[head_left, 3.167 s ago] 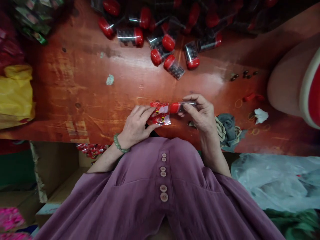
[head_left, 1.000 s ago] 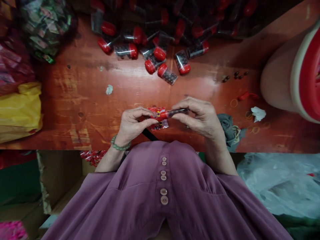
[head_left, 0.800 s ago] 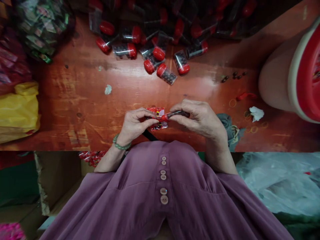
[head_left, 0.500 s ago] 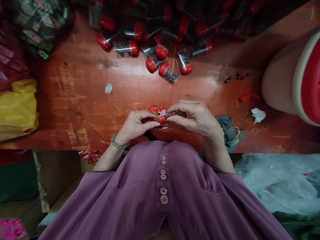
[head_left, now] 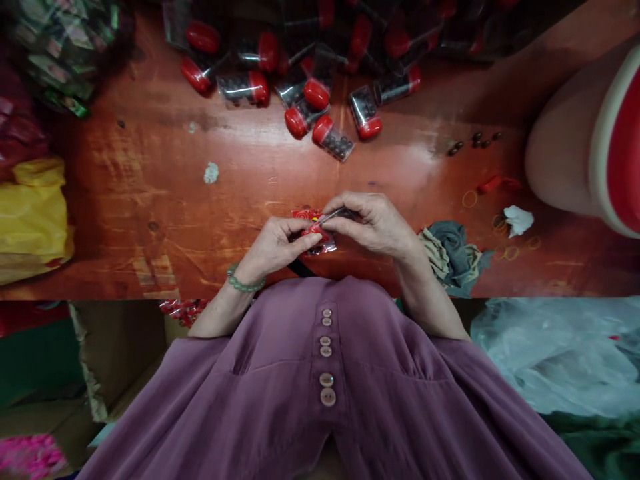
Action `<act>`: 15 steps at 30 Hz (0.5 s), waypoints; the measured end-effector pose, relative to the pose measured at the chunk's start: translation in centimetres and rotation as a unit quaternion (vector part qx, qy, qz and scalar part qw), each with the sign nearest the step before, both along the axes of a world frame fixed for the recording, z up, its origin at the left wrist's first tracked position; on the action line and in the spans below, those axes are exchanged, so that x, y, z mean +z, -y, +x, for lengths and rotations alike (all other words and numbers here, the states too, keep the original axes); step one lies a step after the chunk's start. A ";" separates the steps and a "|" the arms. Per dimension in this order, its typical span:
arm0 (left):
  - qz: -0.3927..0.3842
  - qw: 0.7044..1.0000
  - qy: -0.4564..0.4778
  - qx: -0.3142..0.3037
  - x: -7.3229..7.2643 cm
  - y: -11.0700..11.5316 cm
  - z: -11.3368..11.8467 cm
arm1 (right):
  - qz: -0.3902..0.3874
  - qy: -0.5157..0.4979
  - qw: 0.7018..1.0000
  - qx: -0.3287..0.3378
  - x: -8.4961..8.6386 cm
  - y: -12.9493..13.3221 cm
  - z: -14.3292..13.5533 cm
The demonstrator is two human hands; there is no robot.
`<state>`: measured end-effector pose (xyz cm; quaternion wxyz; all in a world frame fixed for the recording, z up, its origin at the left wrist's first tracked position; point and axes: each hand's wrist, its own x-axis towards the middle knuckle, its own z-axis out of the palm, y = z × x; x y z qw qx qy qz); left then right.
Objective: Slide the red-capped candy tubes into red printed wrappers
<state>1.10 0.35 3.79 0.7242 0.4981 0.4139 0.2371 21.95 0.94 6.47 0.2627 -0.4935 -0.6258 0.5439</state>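
My left hand (head_left: pixel 277 243), with a green bead bracelet (head_left: pixel 245 283) at its wrist, is closed in a pinch on a small red piece (head_left: pixel 314 230). My right hand (head_left: pixel 367 220) pinches a dark, slim, shiny tube (head_left: pixel 343 212), whose left end meets the red piece. The fingers hide much of both. Under them, near the table's front edge, lies a shiny red printed packet (head_left: pixel 327 247). Beyond my hands lie several clear containers with red caps and dark balls; the nearest container (head_left: pixel 337 141) lies on its side.
At the right stand a white and red tub (head_left: pixel 565 147), some loose dark balls (head_left: pixel 477 139) and a crumpled grey cloth (head_left: pixel 453 250). A yellow bag (head_left: pixel 35 213) is at the left edge. Below the table (head_left: pixel 175 160) are a cardboard box (head_left: pixel 90 360) and clear plastic sheeting (head_left: pixel 560 353).
My right hand has shifted slightly left and turned, carrying the dark tube closer to my left fingers. Less of the tube shows now. The whole view has shifted a little.
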 end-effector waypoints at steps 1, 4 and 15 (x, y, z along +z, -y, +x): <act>-0.001 1.000 0.002 -0.006 0.0 0.0 0.1 | -0.007 -0.010 1.000 -0.001 -0.2 0.1 0.0; -0.024 0.999 0.015 -0.028 0.0 -0.3 0.0 | -0.065 -0.062 0.995 -0.033 -0.7 0.5 0.1; -0.141 0.970 0.132 0.144 -0.8 0.9 -0.7 | -0.190 -0.218 0.933 -0.215 -3.6 1.9 -1.4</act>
